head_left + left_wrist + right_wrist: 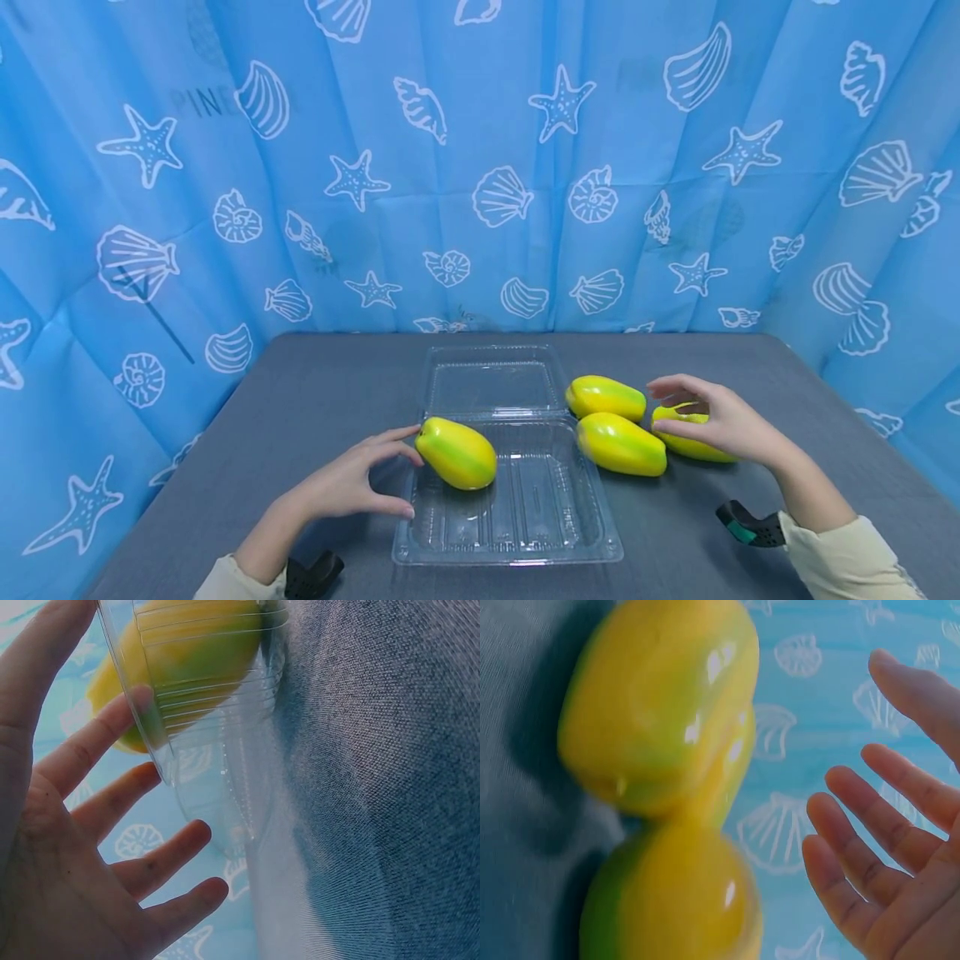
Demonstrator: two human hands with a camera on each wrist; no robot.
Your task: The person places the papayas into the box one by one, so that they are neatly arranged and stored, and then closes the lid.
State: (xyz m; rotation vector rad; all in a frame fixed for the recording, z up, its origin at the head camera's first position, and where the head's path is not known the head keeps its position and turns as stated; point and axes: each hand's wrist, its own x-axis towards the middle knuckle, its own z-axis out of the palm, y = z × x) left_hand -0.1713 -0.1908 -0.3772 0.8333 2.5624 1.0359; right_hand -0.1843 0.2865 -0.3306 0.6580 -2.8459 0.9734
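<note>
A clear plastic clamshell box (510, 557) lies unfolded on the table, its lid (491, 387) laid back at the far side. One yellow-green papaya (457, 454) is in the left part of its base. My left hand (348, 483) is at the box's left side, fingers spread; the index fingertip is close to the papaya's end, and contact is hard to tell. In the left wrist view this papaya (202, 660) shows through the box wall. My right hand (720, 421), fingers relaxed and holding nothing, hovers at the rightmost papaya (693, 446), partly covering it.
Two more papayas, a back one (606, 398) and a front one (622, 446), lie against the box's right side. The grey tabletop (315, 392) ends at a blue shell-patterned curtain (450, 208) behind and at both sides.
</note>
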